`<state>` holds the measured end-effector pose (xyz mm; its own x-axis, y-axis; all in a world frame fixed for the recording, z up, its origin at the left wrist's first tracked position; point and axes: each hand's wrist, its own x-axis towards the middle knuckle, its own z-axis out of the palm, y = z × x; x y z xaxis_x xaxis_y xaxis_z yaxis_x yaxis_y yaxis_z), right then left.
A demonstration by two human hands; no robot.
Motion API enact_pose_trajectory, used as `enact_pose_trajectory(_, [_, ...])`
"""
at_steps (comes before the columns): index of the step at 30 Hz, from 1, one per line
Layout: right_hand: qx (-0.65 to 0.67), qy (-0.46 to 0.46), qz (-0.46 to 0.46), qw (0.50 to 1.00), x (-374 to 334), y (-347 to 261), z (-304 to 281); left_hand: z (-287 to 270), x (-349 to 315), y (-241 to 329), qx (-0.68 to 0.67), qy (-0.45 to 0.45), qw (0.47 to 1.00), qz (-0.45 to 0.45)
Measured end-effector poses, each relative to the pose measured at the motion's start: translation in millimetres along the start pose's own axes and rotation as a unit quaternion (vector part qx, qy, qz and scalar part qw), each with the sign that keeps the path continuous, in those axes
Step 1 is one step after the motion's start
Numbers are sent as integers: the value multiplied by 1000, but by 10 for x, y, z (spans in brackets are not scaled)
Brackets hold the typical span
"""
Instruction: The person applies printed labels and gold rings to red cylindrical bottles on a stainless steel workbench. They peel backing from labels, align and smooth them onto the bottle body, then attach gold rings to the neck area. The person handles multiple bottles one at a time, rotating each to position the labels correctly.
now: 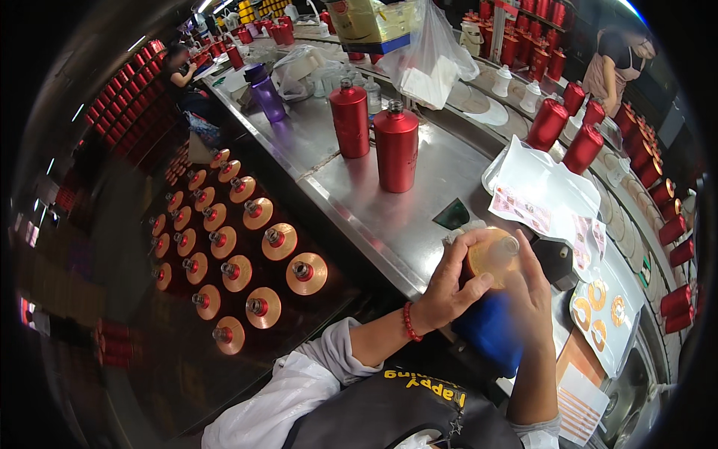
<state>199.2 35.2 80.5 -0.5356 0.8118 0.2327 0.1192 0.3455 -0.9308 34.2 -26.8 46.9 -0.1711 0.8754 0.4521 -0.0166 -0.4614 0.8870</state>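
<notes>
While a bottle (490, 329) with a blue body is held upright at the near edge of the steel counter (374, 217), a round gold disc (493, 256) is pressed on its top. The left hand (449, 288) is wrapped around the bottle's shoulder, fingers clamped, seemingly to steady it. The right hand (532, 288) is cupped against the disc, fingers closed on its rim. Two red bottles (374, 135) stand well apart behind.

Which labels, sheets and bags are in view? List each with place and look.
Round label: gold disc in both hands.
Label sheet: right of hands, white with gold rings.
Printed sheet: above hands, pink and white.
Plastic bag: top centre, clear, holding white pieces.
</notes>
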Motion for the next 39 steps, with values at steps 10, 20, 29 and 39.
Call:
enact_pose_trajectory(10, [54, -4, 0, 999, -8, 95, 15, -46, -43, -55, 6, -12, 1000, 20])
enact_pose_trajectory(20, [130, 3, 37, 991, -33, 121, -3, -23, -30, 35, -131, -6, 991, -13])
enact_pose_trajectory(29, [-28, -21, -43, 998, -33, 47, -39, 13, -22, -63, -137, -17, 990, 21])
enact_pose_trajectory(39, [-38, 11, -96, 995, -34, 64, 2, 42, -23, -43, -117, 3, 993, 29])
